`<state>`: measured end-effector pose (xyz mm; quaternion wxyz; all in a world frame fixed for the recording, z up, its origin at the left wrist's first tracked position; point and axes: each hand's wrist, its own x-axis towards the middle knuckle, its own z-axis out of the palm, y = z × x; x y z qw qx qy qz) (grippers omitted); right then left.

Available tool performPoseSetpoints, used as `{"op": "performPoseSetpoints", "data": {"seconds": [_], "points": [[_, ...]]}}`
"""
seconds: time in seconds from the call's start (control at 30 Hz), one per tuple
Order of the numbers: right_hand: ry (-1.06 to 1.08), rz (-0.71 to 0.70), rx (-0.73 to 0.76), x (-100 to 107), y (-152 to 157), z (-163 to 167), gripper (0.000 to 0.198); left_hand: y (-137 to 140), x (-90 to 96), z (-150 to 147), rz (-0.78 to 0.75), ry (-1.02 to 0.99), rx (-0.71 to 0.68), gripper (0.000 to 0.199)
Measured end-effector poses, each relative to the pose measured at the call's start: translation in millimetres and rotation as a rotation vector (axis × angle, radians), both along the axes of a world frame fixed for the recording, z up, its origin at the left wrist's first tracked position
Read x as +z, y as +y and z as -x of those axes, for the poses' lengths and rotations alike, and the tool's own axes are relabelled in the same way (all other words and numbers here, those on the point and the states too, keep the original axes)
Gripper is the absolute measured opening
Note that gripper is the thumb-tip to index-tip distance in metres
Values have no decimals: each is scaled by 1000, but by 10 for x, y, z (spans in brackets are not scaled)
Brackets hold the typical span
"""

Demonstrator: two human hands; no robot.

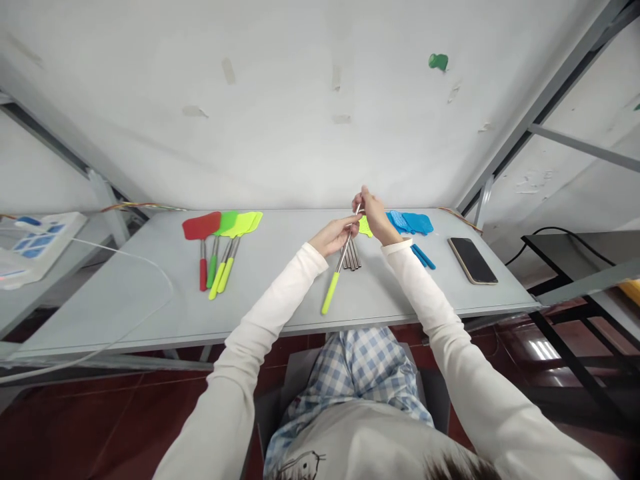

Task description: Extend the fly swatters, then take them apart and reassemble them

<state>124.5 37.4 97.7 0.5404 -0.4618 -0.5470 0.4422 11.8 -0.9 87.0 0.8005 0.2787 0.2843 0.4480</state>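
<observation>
Between my hands slants a metal rod with a lime-green grip [329,293], its grip end low and toward me. Around its middle, the fingers of my left hand [334,235] are closed. My right hand [373,212] pinches the rod's upper end. Under and beside the rod lie several bare metal tubes [353,257] on the grey table. A lime fly swatter head [365,227] shows partly behind my right hand. Just right of my right wrist are blue fly swatter heads [417,223] and blue handles [423,257], partly covered by my forearm.
Several fly swatters lie on the left of the table [150,267]: a red one [201,227], a green one [228,221] and lime ones [245,223]. A phone [473,260] lies at the right. A white cable [150,260] crosses the left side. The wall stands behind.
</observation>
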Motion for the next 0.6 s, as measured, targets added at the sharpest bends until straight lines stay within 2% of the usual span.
{"op": "performPoseSetpoints", "data": {"seconds": [0.07, 0.2, 0.27, 0.33, 0.5, 0.6], "points": [[45, -47, -136, 62, 162, -46, 57, -66, -68, 117, -99, 83, 6, 4], [209, -80, -357, 163, 535, -269, 53, -216, -249, 470, -244, 348, -38, 36], [330, -22, -401, 174, 671, -405, 50, -270, -327, 645, -281, 485, -42, 45], [422, 36, -394, 150, 747, -519, 48, -294, -376, 777, -321, 562, -17, 43], [491, 100, -342, 12, 719, -605, 42, -238, -358, 883, -386, 656, 177, 25], [569, 52, -435, -53, 590, -482, 40, -168, -333, 825, -443, 679, 365, 20]]}}
